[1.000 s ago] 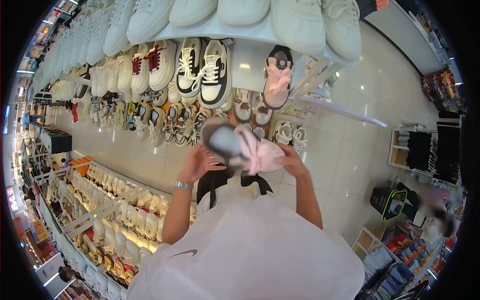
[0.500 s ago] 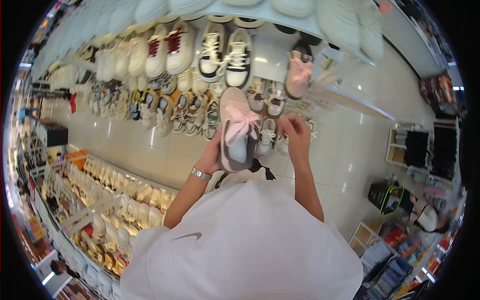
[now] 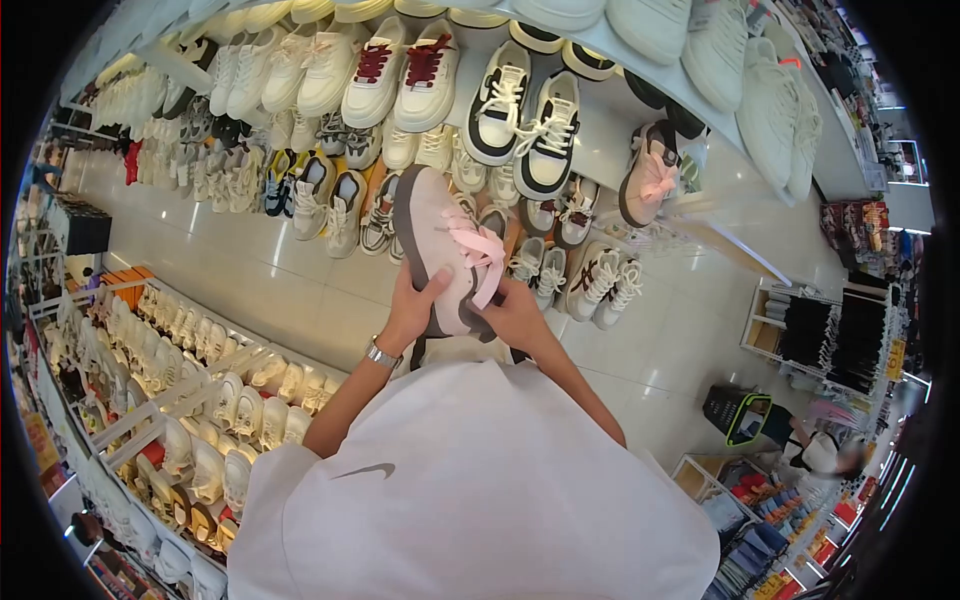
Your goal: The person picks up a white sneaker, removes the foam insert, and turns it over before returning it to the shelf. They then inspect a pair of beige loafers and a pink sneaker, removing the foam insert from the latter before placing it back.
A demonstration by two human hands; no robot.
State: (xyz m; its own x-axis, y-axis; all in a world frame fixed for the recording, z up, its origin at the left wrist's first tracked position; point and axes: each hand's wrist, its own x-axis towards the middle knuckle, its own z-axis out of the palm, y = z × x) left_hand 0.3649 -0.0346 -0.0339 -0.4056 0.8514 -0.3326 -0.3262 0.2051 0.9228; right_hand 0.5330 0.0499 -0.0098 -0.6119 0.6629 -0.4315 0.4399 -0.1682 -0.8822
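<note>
A pink shoe with a dark sole and pink ribbon laces (image 3: 436,215) is held up in front of my chest, its toe pointing away and its side turned toward me. My left hand (image 3: 412,305), with a silver watch on the wrist, grips it low on the left side, thumb on the upper. My right hand (image 3: 512,315) has its fingers closed at the shoe's opening, below the ribbon; the fingertips are partly hidden. A similar pink shoe (image 3: 646,180) rests on the shelf at the upper right. Beside it stand black-and-white sneakers (image 3: 547,140).
Shelves of shoes run across the top, with a white shelf edge (image 3: 690,95) at the upper right. A low shoe rack (image 3: 200,390) stands at the lower left. At the right, a person (image 3: 822,452) is near a black-and-green basket (image 3: 738,413).
The held shoe has tilted, with its sole side turned to the left. My right hand, earlier apart from the shoe, has come in to its opening. The camera view has shifted.
</note>
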